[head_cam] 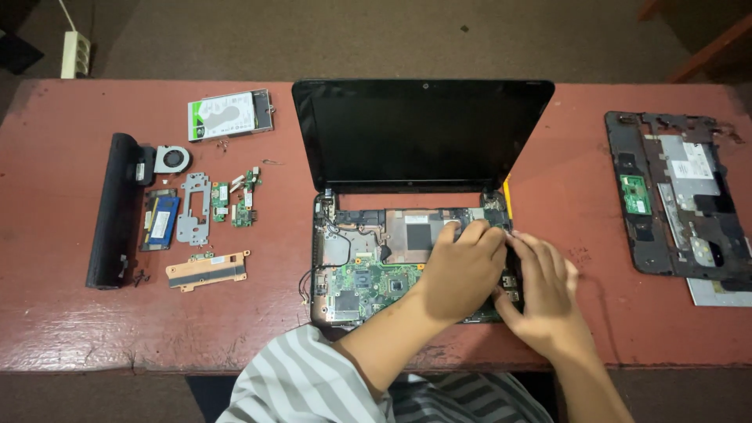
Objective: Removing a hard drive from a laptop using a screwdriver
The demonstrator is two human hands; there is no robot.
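Head view: both hands are on the right part of an opened laptop (368, 266) whose top cover is off, so the green circuit board (368, 286) shows. The left hand (462, 270) lies palm down over the board, fingers curled, fingertips at the upper right corner near the hinge. The right hand (544, 301) sits just beside it at the laptop's right edge, fingers bent and pressed against the side – cannot tell whether either hand pinches anything, the fingertips hide it. A yellow tool tip (507, 197) sticks up just above the hands by the right hinge. The laptop sits mid-table on a red table (580, 180), black screen (419, 129) upright and tilted back.

Left of the laptop – small parts laid out: a hard drive (229, 114), a round fan (171, 159), a long black battery (112, 210), a blue memory card (160, 219), a grey metal bracket (193, 207), small green boards (239, 202), a copper-coloured strip (207, 269). Far right, well apart, the removed black cover (677, 204) lies face down. A striped sleeve (301, 380) shows at the bottom edge.
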